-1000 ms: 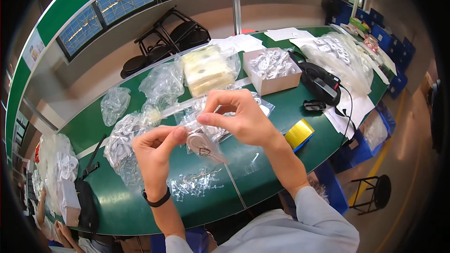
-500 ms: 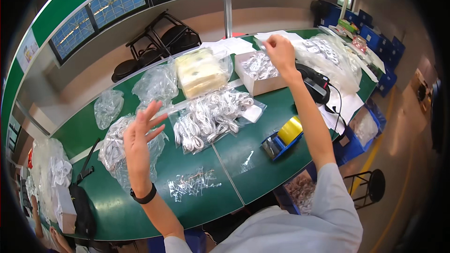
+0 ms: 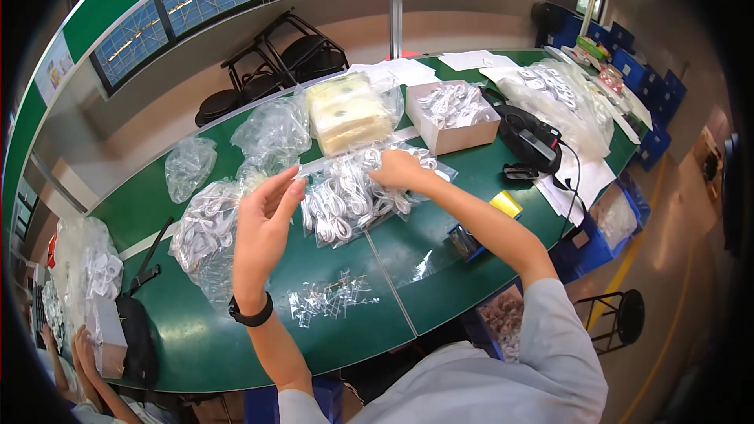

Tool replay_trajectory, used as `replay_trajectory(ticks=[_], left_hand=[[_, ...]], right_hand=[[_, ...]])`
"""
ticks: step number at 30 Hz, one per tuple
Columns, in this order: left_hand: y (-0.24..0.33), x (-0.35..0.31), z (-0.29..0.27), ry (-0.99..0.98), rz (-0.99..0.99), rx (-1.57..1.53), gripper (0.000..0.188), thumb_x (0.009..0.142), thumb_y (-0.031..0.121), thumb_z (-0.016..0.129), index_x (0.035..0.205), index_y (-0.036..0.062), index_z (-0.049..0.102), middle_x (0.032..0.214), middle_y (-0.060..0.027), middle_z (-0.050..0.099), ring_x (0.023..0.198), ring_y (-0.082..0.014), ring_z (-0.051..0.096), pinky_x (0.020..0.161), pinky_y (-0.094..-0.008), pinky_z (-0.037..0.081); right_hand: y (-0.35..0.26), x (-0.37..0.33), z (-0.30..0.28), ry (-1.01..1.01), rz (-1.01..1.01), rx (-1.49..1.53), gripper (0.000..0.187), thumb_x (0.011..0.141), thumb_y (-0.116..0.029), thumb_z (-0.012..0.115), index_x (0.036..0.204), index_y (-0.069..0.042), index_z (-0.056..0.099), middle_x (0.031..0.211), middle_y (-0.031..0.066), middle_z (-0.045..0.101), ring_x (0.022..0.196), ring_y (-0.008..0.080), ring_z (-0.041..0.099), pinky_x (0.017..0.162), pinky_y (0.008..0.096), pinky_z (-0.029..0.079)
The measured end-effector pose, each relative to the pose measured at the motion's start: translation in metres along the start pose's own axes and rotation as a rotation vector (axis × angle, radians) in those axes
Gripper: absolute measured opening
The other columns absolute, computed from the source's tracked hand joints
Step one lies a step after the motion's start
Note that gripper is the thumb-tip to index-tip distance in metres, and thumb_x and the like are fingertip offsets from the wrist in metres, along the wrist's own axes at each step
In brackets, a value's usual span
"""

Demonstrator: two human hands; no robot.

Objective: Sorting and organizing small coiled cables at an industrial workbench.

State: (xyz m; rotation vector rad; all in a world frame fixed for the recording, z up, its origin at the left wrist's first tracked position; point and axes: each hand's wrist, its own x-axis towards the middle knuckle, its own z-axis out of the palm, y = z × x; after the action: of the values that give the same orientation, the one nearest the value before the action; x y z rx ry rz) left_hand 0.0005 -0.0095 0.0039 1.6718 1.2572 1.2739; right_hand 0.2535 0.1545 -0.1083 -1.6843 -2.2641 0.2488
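My left hand (image 3: 265, 232) is raised over the bench, holding nothing, its fingers stretched out and a dark band on the wrist. It is nearest the clear bag of bundled white cables (image 3: 203, 228) on the left. My right hand (image 3: 399, 169) reaches down onto the pile of coiled white cables (image 3: 338, 202) lying on clear plastic in the middle. Its fingers are curled together, and their tips are hidden, so what they grip cannot be made out. Small loose white and metal pieces (image 3: 330, 298) lie in front on the green bench (image 3: 314, 345).
Behind the pile are a stack of yellowish plastic bags (image 3: 349, 114) and a box of white cables (image 3: 463, 140). A black device with a cord (image 3: 528, 141) and a yellow tape roll in a blue dispenser (image 3: 506, 204) are at right. Co-workers' hands (image 3: 85, 349) show far left.
My right hand has come down from above the cable box, leftward and nearer, onto the cable pile. My left hand has shifted slightly right, its fingers closer together.
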Motion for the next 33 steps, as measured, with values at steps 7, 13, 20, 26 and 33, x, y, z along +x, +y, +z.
replay_trajectory(ticks=[7, 13, 20, 26, 33], left_hand=[[-0.015, 0.014, -0.003, 0.003, -0.004, -0.033, 0.041, 0.101, 0.026, 0.060, 0.130, -0.0046, 0.061, 0.112, -0.0146, 0.072, 0.098, -0.0192, 0.070, 0.091, -0.0296, 0.051], [-0.022, 0.023, 0.018, -0.067, 0.026, -0.483, 0.047, 0.103, 0.029, 0.055, 0.132, -0.0076, 0.056, 0.122, -0.0192, 0.067, 0.112, -0.0245, 0.066, 0.100, -0.0365, 0.051], [-0.005, 0.012, 0.015, 0.051, 0.138, -0.782, 0.045, 0.103, 0.025, 0.056, 0.134, -0.0078, 0.054, 0.121, -0.0218, 0.067, 0.112, -0.0273, 0.067, 0.099, -0.0373, 0.052], [0.011, 0.005, 0.027, 0.268, 0.199, -0.513, 0.044, 0.105, 0.027, 0.050, 0.133, -0.0064, 0.054, 0.120, -0.0193, 0.067, 0.105, -0.0242, 0.068, 0.091, -0.0334, 0.056], [0.011, -0.001, 0.029, 0.385, 0.232, -0.324, 0.030, 0.104, 0.015, 0.052, 0.120, -0.0068, 0.063, 0.105, -0.0133, 0.072, 0.089, -0.0138, 0.069, 0.078, -0.0243, 0.054]], right_hand=[[-0.023, -0.015, -0.063, 0.304, -0.024, 0.345, 0.038, 0.084, -0.032, 0.066, 0.088, 0.006, 0.068, 0.082, 0.0238, 0.066, 0.072, 0.0360, 0.063, 0.068, 0.0450, 0.051], [-0.103, -0.079, -0.081, -0.348, -0.298, 1.512, 0.029, 0.101, -0.032, 0.053, 0.096, -0.004, 0.058, 0.073, 0.0034, 0.058, 0.064, 0.0126, 0.056, 0.052, 0.0267, 0.042], [-0.136, -0.104, -0.063, -0.538, -0.315, 1.673, 0.032, 0.101, -0.035, 0.054, 0.093, -0.004, 0.056, 0.077, 0.0059, 0.060, 0.066, 0.0142, 0.056, 0.058, 0.0264, 0.043], [-0.148, -0.102, -0.057, 0.563, -0.375, 0.693, 0.021, 0.086, -0.013, 0.070, 0.078, -0.002, 0.055, 0.058, 0.0123, 0.052, 0.046, 0.0234, 0.050, 0.046, 0.0366, 0.041], [-0.158, -0.124, -0.086, 0.730, -0.541, 0.614, 0.019, 0.078, -0.009, 0.077, 0.088, -0.005, 0.062, 0.082, 0.0107, 0.060, 0.068, 0.0248, 0.059, 0.058, 0.0364, 0.047]])
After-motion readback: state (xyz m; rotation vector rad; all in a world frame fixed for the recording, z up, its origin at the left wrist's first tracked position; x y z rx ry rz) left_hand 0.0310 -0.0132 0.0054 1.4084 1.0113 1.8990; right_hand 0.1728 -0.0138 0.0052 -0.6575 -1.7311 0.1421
